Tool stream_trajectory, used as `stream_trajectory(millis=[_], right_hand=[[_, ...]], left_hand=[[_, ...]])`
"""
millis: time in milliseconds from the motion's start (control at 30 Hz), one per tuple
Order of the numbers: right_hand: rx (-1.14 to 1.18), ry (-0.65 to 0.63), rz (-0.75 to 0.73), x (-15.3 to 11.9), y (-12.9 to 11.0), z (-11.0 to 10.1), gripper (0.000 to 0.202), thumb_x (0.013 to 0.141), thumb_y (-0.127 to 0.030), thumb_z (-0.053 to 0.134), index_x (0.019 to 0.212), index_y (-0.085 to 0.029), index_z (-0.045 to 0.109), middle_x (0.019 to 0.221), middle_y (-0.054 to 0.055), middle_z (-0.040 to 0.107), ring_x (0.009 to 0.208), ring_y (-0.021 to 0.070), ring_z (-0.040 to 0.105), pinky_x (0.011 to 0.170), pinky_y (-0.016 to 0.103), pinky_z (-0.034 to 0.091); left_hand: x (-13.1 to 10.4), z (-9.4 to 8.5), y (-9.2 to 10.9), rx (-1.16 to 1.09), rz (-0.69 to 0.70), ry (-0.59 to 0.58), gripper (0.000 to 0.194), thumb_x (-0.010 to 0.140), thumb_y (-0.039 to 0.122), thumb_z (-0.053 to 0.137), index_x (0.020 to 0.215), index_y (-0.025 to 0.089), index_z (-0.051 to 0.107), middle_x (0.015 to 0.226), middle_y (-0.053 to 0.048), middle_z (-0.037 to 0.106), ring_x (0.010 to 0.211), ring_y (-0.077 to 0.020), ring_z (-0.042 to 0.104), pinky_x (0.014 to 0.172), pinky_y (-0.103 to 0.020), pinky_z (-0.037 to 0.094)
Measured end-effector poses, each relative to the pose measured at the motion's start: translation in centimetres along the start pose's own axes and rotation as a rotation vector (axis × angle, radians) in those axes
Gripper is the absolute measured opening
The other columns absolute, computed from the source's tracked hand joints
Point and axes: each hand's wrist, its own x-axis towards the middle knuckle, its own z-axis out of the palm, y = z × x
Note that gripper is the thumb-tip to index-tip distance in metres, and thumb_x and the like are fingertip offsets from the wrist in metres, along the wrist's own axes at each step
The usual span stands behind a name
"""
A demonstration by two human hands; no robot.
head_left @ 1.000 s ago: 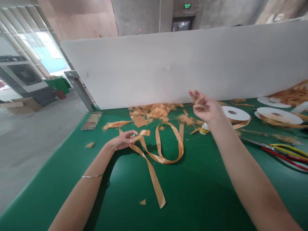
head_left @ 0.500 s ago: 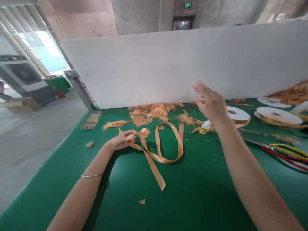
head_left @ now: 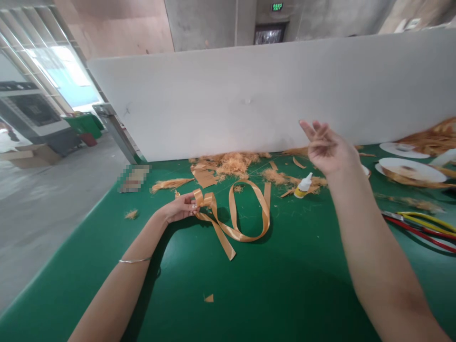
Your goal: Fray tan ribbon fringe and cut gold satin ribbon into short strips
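My left hand (head_left: 181,208) pinches a looped end of the orange satin ribbon (head_left: 265,213) at the centre-left. From my fingers the ribbon curls right in a large loop on the green table (head_left: 278,289), and a cut tail points toward me. Raised before the white board, my right hand (head_left: 329,149) has its fingers apart and holds nothing. Below and left of it stands a small white bottle (head_left: 303,185) with a yellow label and a pointed nozzle.
White ribbon spools (head_left: 409,169) and scissors (head_left: 416,223) with red and yellow handles lie at the right. Frayed orange fibres (head_left: 235,164) are heaped along the white board (head_left: 213,104). A small scrap (head_left: 209,298) lies near the front.
My right hand has moved right and turned, uncovering more of the bottle. The ribbon's end has curled differently at my left hand, and its tail has drawn back toward that hand.
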Motion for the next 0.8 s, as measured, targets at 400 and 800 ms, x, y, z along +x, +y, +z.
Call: stream_trajectory(millis=[400,800], right_hand=[[-1.045,-0.077,-0.629,-2.5,-0.8,2.3,0.049,0.084,-0.010,0.039,0.129,-0.027,0.043,0.141,0.005,0.039,0.117,0.0294,0.049,0.095,0.051,0.040],[-1.072,-0.136,-0.589,-1.2,1.3,0.8,0.051,0.084,-0.013,0.039,0.132,-0.029,0.039,0.134,0.004,0.048,0.112,0.0281,0.053,0.085,0.046,0.047]], left_hand=[[-0.1,0.0,0.2,0.029,-0.005,0.010,0.034,0.061,0.011,0.078,0.090,0.012,0.061,0.067,-0.001,0.062,0.060,-0.0103,0.061,0.055,-0.017,0.046],[0.5,-0.8,0.6,-0.119,0.170,0.228,0.023,0.062,0.009,0.075,0.077,0.013,0.058,0.062,0.003,0.058,0.049,-0.0031,0.054,0.042,-0.008,0.041]])
